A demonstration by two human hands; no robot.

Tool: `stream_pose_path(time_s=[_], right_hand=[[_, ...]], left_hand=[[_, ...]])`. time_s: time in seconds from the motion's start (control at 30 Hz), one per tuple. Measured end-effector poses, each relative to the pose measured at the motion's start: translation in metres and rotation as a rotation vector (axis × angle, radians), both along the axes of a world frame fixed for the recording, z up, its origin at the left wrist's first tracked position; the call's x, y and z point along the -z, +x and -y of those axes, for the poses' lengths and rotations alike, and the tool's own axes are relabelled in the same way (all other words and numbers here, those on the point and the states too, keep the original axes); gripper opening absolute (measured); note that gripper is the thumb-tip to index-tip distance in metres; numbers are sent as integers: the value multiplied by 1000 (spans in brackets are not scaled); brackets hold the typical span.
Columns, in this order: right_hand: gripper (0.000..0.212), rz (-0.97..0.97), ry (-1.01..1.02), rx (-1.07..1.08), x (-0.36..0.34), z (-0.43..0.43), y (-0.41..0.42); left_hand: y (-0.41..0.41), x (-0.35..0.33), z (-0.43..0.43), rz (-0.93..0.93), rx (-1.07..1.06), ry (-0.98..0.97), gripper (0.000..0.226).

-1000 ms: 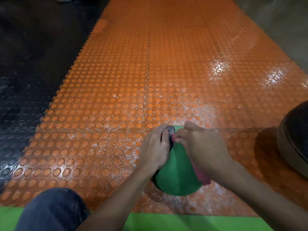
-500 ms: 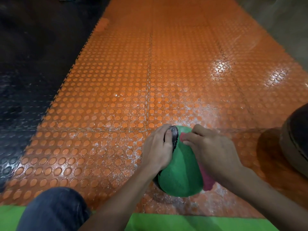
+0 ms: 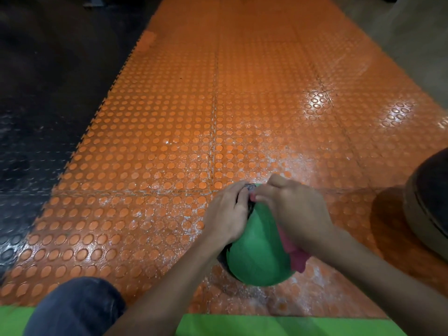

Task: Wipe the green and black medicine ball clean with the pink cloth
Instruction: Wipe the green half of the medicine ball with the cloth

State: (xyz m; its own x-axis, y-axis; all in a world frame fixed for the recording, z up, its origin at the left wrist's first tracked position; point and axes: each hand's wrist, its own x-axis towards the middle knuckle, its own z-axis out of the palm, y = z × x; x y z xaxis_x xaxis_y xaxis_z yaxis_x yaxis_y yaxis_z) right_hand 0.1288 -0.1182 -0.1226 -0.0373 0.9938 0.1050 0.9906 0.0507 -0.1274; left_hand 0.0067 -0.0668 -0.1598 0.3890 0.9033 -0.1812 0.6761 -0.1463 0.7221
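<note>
From the head camera, not much has changed since the picture before. The right hand (image 3: 294,209) has slid a little toward the far top of the ball, so its fingertips now sit right next to those of the left hand (image 3: 226,214). The left hand has stayed in the same spot.

The medicine ball (image 3: 257,253) sits on the orange bumpy floor mat (image 3: 169,146), near the person and a bit to the right. Most of what shows is green. A thin black part peeks out at the far top and along the left side, under the left hand. The left hand is spread flat on the ball's left side and holds it in place. The right hand is closed around the pink cloth (image 3: 294,255) and presses it on the ball's right side. A bunch of cloth hangs out below the wrist.

White dusty specks lie on the mat around the ball. A dark round thing (image 3: 429,202) sits at the right edge. A knee in blue jeans (image 3: 72,309) is at the near left. No containers can be seen.
</note>
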Motion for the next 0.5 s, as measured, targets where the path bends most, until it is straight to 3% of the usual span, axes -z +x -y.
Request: stream_pose_path(time_s=[0.07, 0.17, 0.3, 0.4, 0.5], right_hand=[[19, -27, -36, 109, 3, -26, 16], [27, -99, -132, 194, 2, -45, 30], [14, -17, 20, 82, -2, -2, 3], [25, -101, 54, 25, -1, 13, -1], [18, -133, -12, 182, 7, -12, 28]], left_hand=[[5, -2, 0, -17, -3, -1, 41], [9, -3, -1, -37, -21, 0, 41], [4, -2, -2, -18, -38, -26, 41], [2, -3, -3, -7, -48, -35, 42], [5, -3, -3, -33, -48, -48, 43]])
